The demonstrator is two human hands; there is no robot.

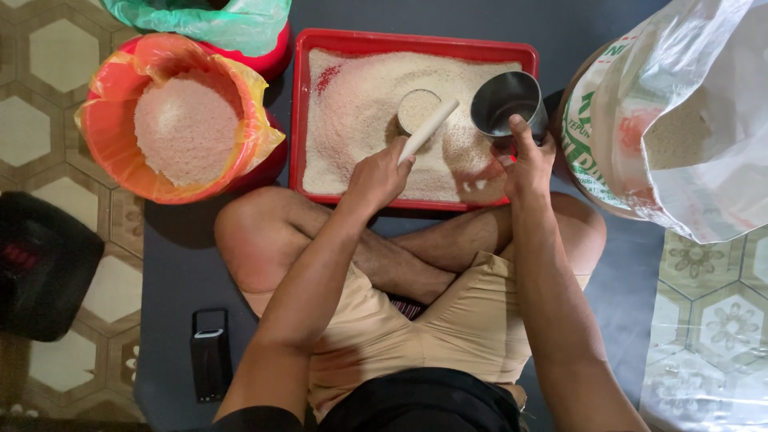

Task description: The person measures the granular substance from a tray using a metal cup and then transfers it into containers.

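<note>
A red rectangular tray (414, 42) lies in front of my crossed legs, filled with white rice grains. My left hand (378, 176) grips a pale wooden stick (430, 128) whose far end rests across a small round measure (417, 108) heaped level with rice, standing in the tray. My right hand (526, 164) holds a shiny metal cup (506, 102), tilted with its empty mouth facing me, over the tray's right end.
At the left, a red basin lined with an orange plastic bag (172, 116) holds rice. A green bag (208, 20) sits behind it. A large white sack of rice (680, 120) stands open at the right. A dark object (210, 352) lies on the grey mat.
</note>
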